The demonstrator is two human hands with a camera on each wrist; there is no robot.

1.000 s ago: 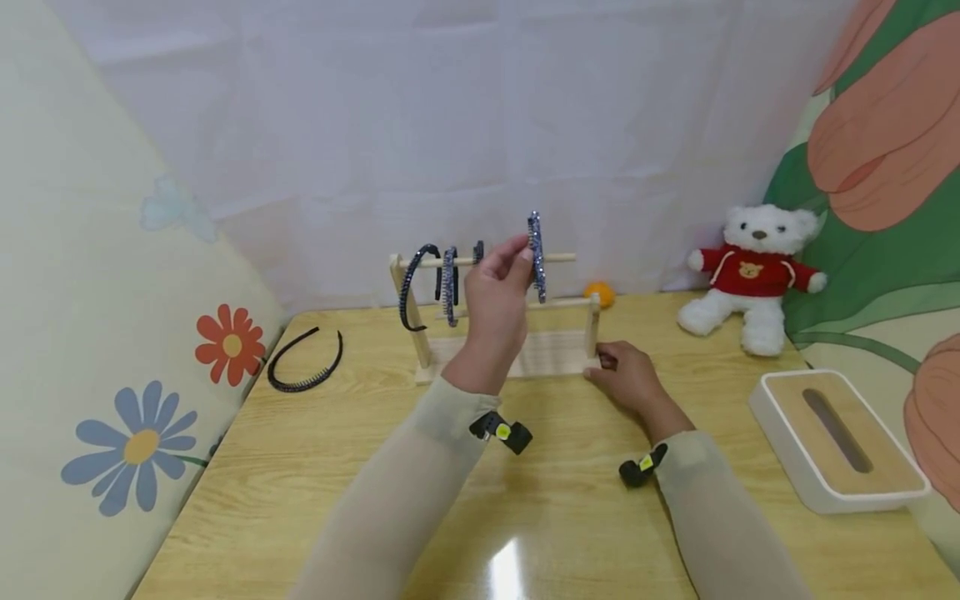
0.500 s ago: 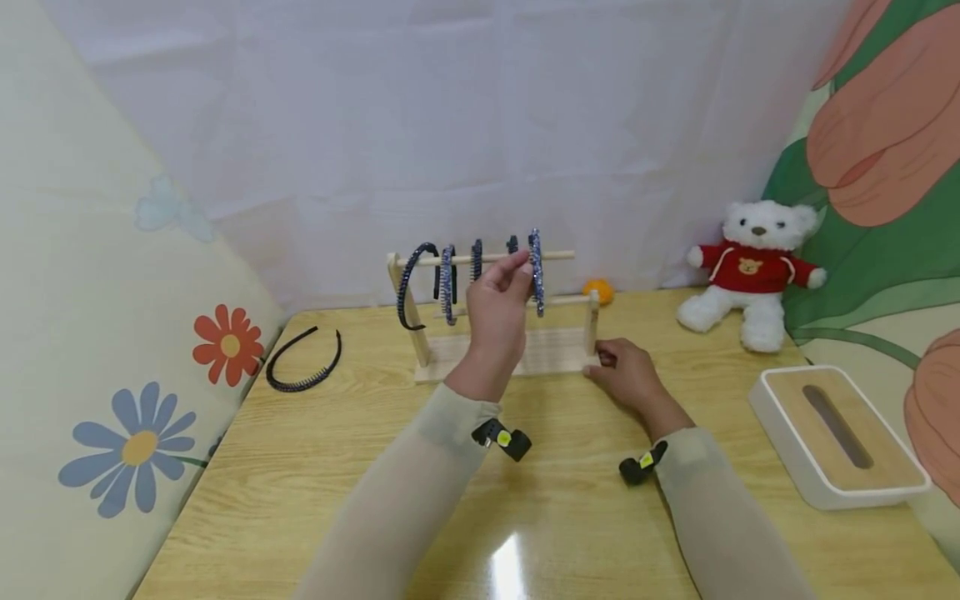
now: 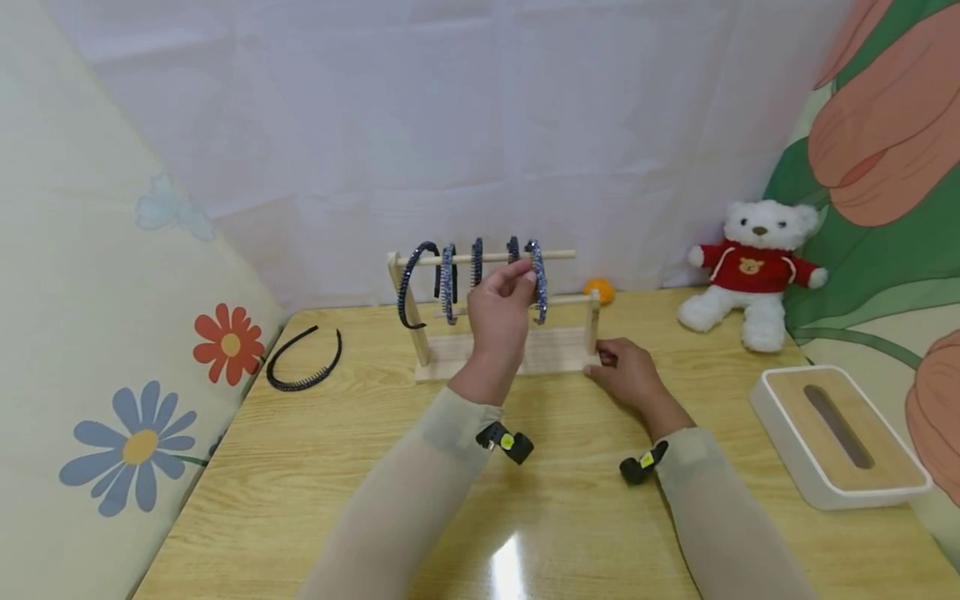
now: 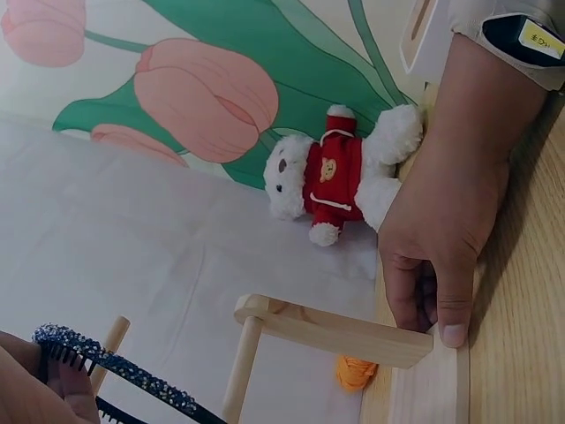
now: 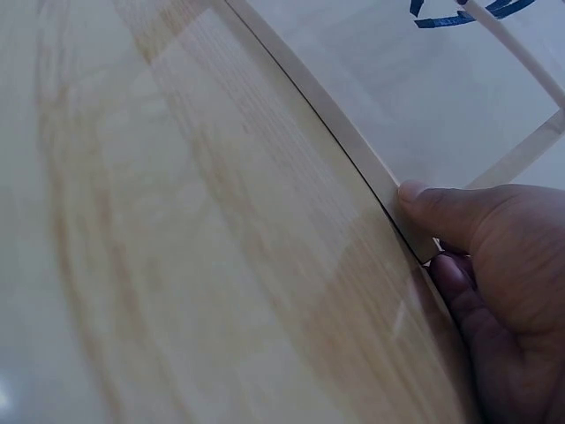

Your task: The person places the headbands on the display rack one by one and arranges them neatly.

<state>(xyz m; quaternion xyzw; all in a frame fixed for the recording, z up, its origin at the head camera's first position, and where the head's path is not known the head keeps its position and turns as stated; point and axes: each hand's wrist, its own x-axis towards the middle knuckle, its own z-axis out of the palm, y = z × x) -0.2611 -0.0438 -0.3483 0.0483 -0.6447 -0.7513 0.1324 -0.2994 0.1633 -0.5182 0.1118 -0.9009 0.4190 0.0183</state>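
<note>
My left hand [image 3: 501, 321] pinches a glittery blue toothed headband [image 3: 538, 287] between thumb and fingertips. This headband sits at the upper rod [image 3: 558, 254] of a wooden rack, its top just above the rod. Several more headbands hang along that rod to the left: a dark one [image 3: 408, 287], a blue glittery one [image 3: 447, 287] and others partly hidden by my hand. My right hand [image 3: 630, 375] grips the right end of the rack's base [image 3: 551, 354], near the upright; in the right wrist view the thumb lies on top of the base [image 5: 353, 150] and the fingers curl at its end.
Another dark headband [image 3: 300, 383] lies on the table left of the rack. An orange ball-like object [image 3: 600, 291] sits behind the right upright. A white teddy bear in a red hoodie [image 3: 757, 267] and a white tissue box with wooden top [image 3: 832, 442] stand at the right.
My left hand has lowered the glittery headband from above the upper rod down onto its level, uncovering another dark headband on the rod. My right hand stays at the base.
</note>
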